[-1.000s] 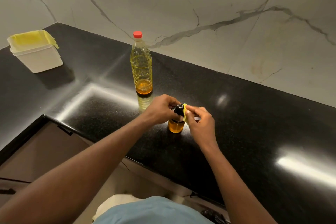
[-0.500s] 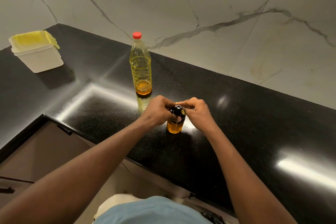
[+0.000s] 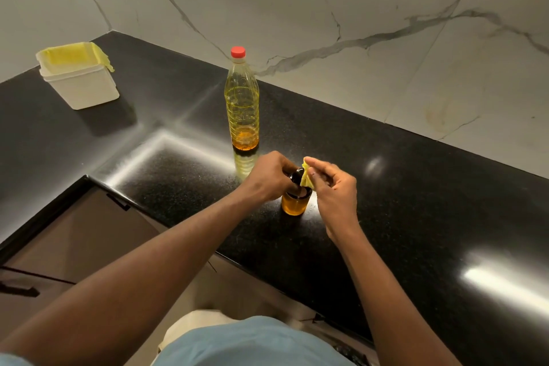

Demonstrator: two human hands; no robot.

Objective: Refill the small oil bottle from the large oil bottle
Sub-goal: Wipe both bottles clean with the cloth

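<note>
So you're at a glossy black speckled bench [image 3: 416,187] with a white marble wall [image 3: 356,9] behind. Your left hand [image 3: 267,178] is wrapped round the small oil bottle [image 3: 294,202] near the front edge, and your right hand [image 3: 332,190] pinches a yellow scrap [image 3: 306,178] at its black top. Capped large oil bottle [image 3: 242,110] stands just behind, white tub [image 3: 83,83] far left.

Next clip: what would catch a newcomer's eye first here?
Both hands meet at the small oil bottle near the black counter's front edge: the left hand holds its dark top, the right hand pinches a yellow scrap beside it. Behind them stands the large oil bottle, red cap on.
</note>
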